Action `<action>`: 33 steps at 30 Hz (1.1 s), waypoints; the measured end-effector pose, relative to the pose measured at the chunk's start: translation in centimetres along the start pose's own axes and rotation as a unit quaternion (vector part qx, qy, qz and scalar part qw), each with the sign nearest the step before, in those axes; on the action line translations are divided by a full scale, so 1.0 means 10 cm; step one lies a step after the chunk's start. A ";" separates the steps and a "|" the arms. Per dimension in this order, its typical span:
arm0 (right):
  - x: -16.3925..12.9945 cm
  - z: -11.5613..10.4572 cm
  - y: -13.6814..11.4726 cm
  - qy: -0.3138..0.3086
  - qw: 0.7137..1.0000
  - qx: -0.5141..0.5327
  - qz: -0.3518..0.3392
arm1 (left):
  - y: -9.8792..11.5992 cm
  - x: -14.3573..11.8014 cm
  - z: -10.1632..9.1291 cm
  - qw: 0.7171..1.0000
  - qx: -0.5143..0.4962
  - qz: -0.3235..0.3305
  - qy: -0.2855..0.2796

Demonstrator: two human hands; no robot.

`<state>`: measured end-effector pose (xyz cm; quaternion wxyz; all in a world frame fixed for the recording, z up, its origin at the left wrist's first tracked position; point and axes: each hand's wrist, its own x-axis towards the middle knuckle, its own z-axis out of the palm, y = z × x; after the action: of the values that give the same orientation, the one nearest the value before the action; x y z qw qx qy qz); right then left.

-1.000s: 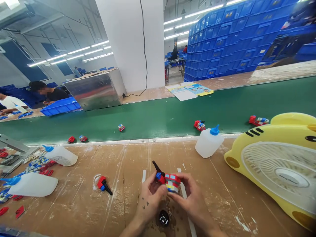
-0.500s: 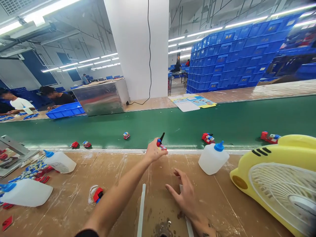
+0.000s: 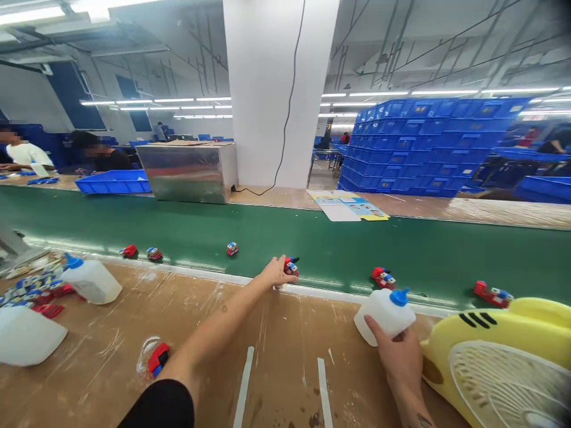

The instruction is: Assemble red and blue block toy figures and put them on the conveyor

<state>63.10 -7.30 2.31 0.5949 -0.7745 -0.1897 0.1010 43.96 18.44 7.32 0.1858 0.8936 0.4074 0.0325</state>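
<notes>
Head view: the left hand (image 3: 273,273) pinches a red-and-blue toy (image 3: 292,268) at the green conveyor belt's (image 3: 191,229) near edge. The right hand (image 3: 402,364) grips a blue-capped bottle (image 3: 378,310).

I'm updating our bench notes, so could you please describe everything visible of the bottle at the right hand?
The bottle has a squarish, cloudy white body that looks like plastic, topped by a blue cap with a narrow nozzle. Its cap end is up. The right hand grips it low down, thumb against the near side. It is by the near edge of the green belt, left of the yellow fan. Whether it is lifted off the bench cannot be told.
</notes>
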 end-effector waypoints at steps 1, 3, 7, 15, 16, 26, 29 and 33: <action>-0.01 -0.03 0.03 -0.012 1.000 -0.010 0.006 | -0.14 -0.19 -0.08 1.000 0.004 0.012 0.000; -0.10 -0.11 0.08 -0.045 0.999 0.016 0.000 | -0.51 -0.70 -0.27 1.000 0.019 0.023 0.002; -0.41 -0.32 0.22 -0.145 0.981 0.125 0.032 | -1.28 -2.05 -0.49 0.999 0.052 -0.016 0.001; -0.74 -0.86 0.12 -0.427 0.896 -0.119 -0.010 | -1.90 -3.31 0.33 0.981 -0.018 -0.010 0.195; -0.77 -0.90 0.00 -0.475 0.862 -0.168 -0.045 | -1.92 -3.31 0.43 0.973 -0.021 -0.020 0.228; -1.17 -0.86 -0.92 -0.615 0.614 -0.483 -0.110 | -1.99 -3.31 0.57 0.956 -0.048 -0.006 0.290; -1.25 -0.78 -1.07 -0.619 0.589 -0.506 -0.119 | -2.00 -3.31 0.59 0.955 -0.050 -0.002 0.294; -1.28 -0.69 -1.22 -0.621 0.562 -0.533 -0.123 | -2.00 -3.31 0.60 0.954 -0.054 -0.001 0.296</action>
<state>52.00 -16.02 15.01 -0.1842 -0.6660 -0.6251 0.3631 8.85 4.09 -2.36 0.1048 0.8323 0.4426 0.3168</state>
